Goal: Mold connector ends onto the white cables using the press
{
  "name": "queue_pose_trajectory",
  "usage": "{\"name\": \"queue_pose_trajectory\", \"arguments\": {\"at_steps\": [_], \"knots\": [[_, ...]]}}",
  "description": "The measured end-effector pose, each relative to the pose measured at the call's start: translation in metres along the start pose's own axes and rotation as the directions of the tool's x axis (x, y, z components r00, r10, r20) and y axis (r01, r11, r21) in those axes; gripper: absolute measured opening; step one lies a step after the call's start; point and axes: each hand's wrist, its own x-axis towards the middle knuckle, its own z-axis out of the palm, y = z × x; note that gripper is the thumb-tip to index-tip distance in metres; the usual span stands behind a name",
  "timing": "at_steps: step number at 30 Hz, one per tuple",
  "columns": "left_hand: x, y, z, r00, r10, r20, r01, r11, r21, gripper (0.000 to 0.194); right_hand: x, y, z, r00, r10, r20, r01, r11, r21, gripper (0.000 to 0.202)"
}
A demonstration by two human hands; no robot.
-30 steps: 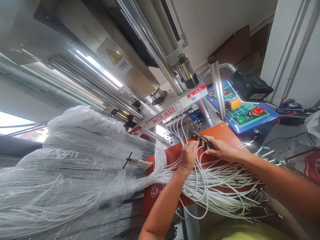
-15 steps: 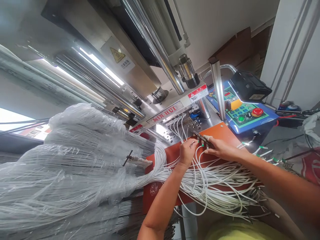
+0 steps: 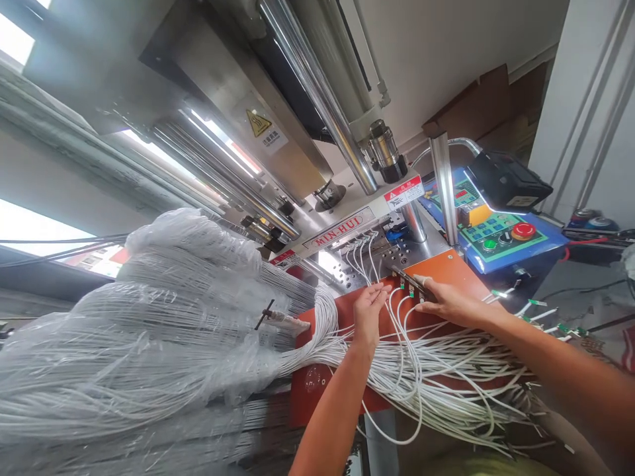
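Note:
My right hand [image 3: 436,299] grips the lower end of a dark metal bar [image 3: 409,279] at the edge of the orange-red board [image 3: 454,268]. Small green-ended connectors with white cables sit along that bar. To the left of the bar, my left hand [image 3: 370,307] has its fingertips drawn together near the cables; whether something small is between them is hidden. White cables [image 3: 436,370] lie in a thick loose bundle below both hands. Several more cables run up into the press under the MIN-HUI plate [image 3: 338,230].
Plastic-wrapped cable bundles [image 3: 188,317] fill the left side. A blue control box [image 3: 506,231] with a red button stands at the right, under a black lamp [image 3: 508,182]. Steel columns [image 3: 322,99] rise above. A T-handled clamp [image 3: 282,318] sits at the board's left.
The view has shifted, so the scene sits further right and lower. My left hand has moved slightly away from the bar and connectors. My right hand keeps its grip.

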Motion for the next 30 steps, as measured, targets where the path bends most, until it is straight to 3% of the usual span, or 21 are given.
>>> {"name": "queue_pose_trajectory", "arguments": {"at_steps": [4, 8, 11, 15, 20, 25, 30], "knots": [[-0.001, -0.001, -0.003, 0.996, -0.032, -0.088, 0.031, 0.999, -0.018, 0.042, 0.000, 0.000, -0.001, 1.000, -0.007, 0.009, 0.007, 1.000, 0.001, 0.052], [0.002, 0.006, -0.012, 0.995, 0.002, -0.098, -0.001, 1.000, 0.011, 0.049, 0.000, -0.001, -0.001, 1.000, 0.000, -0.004, 0.000, 1.000, -0.002, 0.054], [0.004, 0.014, -0.013, 0.996, 0.078, -0.042, -0.075, 0.995, 0.061, 0.047, 0.000, 0.000, -0.001, 1.000, 0.005, 0.005, -0.005, 1.000, 0.013, 0.054], [0.009, 0.017, -0.010, 0.975, 0.196, 0.101, -0.210, 0.964, 0.160, 0.023, 0.001, 0.001, -0.001, 1.000, 0.001, 0.012, -0.001, 1.000, 0.022, 0.058], [0.025, 0.006, -0.006, 0.937, 0.294, 0.189, -0.347, 0.837, 0.423, 0.011, 0.001, 0.001, 0.000, 1.000, 0.020, 0.013, -0.020, 1.000, 0.023, 0.055], [0.043, -0.003, 0.000, 0.850, 0.451, 0.271, -0.518, 0.629, 0.580, 0.010, 0.001, -0.001, -0.002, 0.999, 0.025, 0.033, -0.026, 1.000, 0.018, 0.056], [0.048, -0.008, 0.004, 0.828, 0.492, 0.268, -0.546, 0.599, 0.586, 0.014, 0.000, -0.004, -0.003, 0.998, 0.043, 0.045, -0.043, 0.999, 0.007, 0.049]]}}
